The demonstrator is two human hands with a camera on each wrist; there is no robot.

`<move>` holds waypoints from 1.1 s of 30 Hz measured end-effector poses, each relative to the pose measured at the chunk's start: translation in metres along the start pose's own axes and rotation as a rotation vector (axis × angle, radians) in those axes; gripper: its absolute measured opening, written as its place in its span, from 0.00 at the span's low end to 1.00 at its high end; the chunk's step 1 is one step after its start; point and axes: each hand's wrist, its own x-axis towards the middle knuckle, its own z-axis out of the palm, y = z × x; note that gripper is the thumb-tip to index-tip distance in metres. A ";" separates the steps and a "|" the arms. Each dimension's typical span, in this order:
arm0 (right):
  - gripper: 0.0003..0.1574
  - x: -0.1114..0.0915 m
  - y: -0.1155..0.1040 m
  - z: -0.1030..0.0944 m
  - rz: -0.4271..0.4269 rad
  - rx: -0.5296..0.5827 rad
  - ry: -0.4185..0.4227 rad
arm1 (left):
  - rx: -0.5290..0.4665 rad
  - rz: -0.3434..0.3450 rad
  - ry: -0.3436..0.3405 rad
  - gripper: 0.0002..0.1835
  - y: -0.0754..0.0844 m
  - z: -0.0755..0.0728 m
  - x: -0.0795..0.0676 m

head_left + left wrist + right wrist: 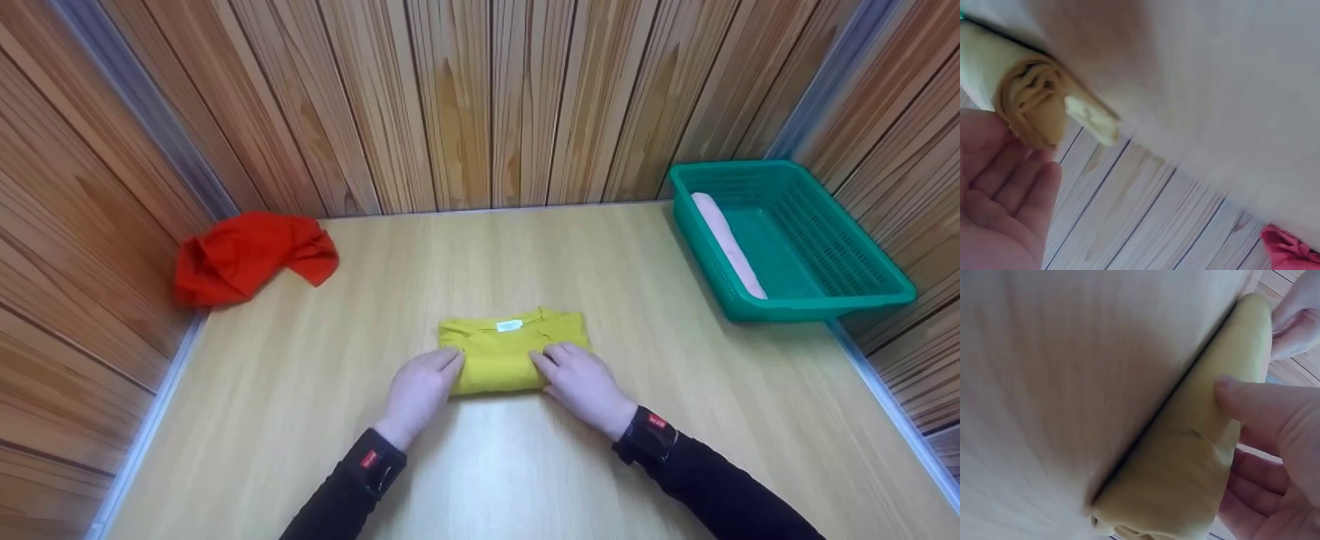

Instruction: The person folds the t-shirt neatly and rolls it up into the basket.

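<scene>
A mustard-yellow shirt (495,367) lies mid-table, its near part rolled up and its neckline with a white label (509,325) flat at the far side. My left hand (422,390) holds the roll's left end. Spiral layers of the shirt (1033,101) show at that end in the left wrist view, beside the curled fingers. Toward the right end, my right hand (585,382) grips the roll. The right wrist view shows its thumb (1235,394) on the near side of the roll (1185,455) and the other fingers across the top.
A crumpled red cloth (251,259) lies at the back left, against the wood-panelled wall (450,105). At the back right stands a green plastic basket (825,305) with a rolled pale pink cloth (727,244) along its left inner side.
</scene>
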 end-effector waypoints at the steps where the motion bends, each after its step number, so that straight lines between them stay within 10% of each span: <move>1: 0.39 0.000 0.001 0.000 0.006 0.006 -0.004 | 0.017 0.011 -0.010 0.18 0.002 -0.001 0.000; 8: 0.41 0.002 0.007 0.004 0.023 0.013 -0.017 | -0.025 -0.074 -0.207 0.38 0.006 -0.002 0.001; 23: 0.26 0.008 0.015 0.000 -0.023 0.113 -0.070 | -0.135 -0.150 -0.143 0.14 0.005 -0.002 0.004; 33: 0.21 0.009 0.028 -0.012 0.008 0.383 -0.286 | -0.350 -0.290 -0.384 0.16 0.000 -0.016 0.010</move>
